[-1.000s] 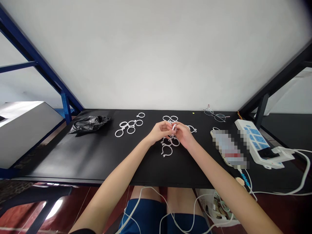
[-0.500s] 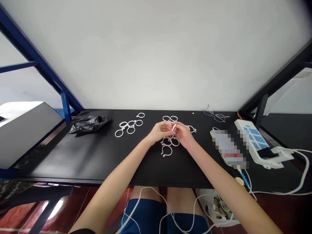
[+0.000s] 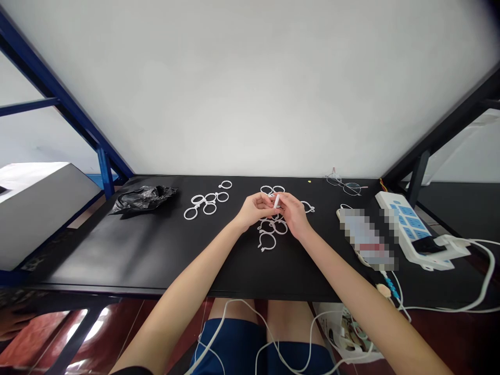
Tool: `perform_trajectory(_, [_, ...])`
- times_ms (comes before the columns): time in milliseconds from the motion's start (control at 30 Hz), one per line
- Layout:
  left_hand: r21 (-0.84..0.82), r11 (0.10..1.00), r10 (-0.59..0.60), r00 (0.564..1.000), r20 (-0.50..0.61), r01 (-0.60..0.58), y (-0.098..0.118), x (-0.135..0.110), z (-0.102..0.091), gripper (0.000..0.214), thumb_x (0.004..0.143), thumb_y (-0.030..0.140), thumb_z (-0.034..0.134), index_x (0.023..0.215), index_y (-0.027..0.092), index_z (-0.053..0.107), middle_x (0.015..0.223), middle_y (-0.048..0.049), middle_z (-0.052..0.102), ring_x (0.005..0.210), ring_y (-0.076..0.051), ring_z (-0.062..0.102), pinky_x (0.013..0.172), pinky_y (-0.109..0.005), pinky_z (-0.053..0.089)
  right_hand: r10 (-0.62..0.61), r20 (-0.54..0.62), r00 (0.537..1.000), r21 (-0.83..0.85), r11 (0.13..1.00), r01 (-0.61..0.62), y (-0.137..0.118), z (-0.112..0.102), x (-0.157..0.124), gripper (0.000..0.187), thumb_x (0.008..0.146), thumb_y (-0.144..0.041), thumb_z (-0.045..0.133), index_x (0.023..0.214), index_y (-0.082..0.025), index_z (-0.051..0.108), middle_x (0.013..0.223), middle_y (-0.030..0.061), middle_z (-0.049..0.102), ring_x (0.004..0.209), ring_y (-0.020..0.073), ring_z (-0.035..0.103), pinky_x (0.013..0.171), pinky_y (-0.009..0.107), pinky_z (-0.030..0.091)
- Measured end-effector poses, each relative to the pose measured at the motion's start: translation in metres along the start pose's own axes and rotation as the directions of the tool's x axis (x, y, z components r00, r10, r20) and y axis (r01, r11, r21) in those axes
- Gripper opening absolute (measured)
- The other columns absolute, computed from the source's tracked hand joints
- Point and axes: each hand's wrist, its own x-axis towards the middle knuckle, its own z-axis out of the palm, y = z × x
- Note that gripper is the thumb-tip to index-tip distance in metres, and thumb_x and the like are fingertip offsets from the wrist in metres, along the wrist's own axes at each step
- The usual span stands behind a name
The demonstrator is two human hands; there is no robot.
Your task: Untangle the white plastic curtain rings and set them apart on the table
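My left hand [image 3: 254, 209] and my right hand [image 3: 294, 213] meet above the middle of the black table [image 3: 148, 250], fingers pinched together on one white plastic ring [image 3: 276, 201] held between them. Just below my hands lie several loose white rings [image 3: 267, 240]. Two more rings [image 3: 272, 189] sit behind my hands. A linked group of white rings [image 3: 207, 203] lies to the left.
A crumpled black plastic bag [image 3: 144, 198] is at the far left of the table. Eyeglasses [image 3: 346, 184] lie at the back right, a blurred flat object [image 3: 367, 238] and a white power strip [image 3: 414, 229] with cables at the right. Blue frame bars stand left.
Both hands stayed together over the rings; the held ring has turned slightly in my fingers and sits a little higher.
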Motion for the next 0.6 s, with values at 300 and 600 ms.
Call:
perform_trajectory(300, [0.015,1.000,-0.001,1.000,-0.030,0.001,0.0037,-0.0018,0.0030,0.041,0.057,0.029,0.085,0.074,0.013,0.052,0.074,0.0001,0.061,0.065,-0.011,0.061,0.051,-0.019,0.047,-0.184,0.037,0.982,-0.236,0.954,0.187,0.0017,0.0043,-0.0069,0.032,0.070,-0.039,0.076,0.098,-0.024,0.068,0.096,0.0054,0.072,0.090,0.0214,0.066,0.082,0.036,0.052])
perform_trajectory(600, [0.045,0.998,-0.039,0.999,-0.033,0.040,0.0056,-0.0029,0.0032,0.036,0.061,0.030,0.082,0.073,0.012,0.053,0.077,-0.0013,0.063,0.071,-0.012,0.064,0.059,-0.022,0.053,-0.205,0.001,0.979,-0.211,0.957,0.201,0.0019,0.0026,-0.0061,0.033,0.069,-0.040,0.076,0.098,-0.024,0.070,0.099,0.0069,0.073,0.090,0.0234,0.068,0.078,0.037,0.055])
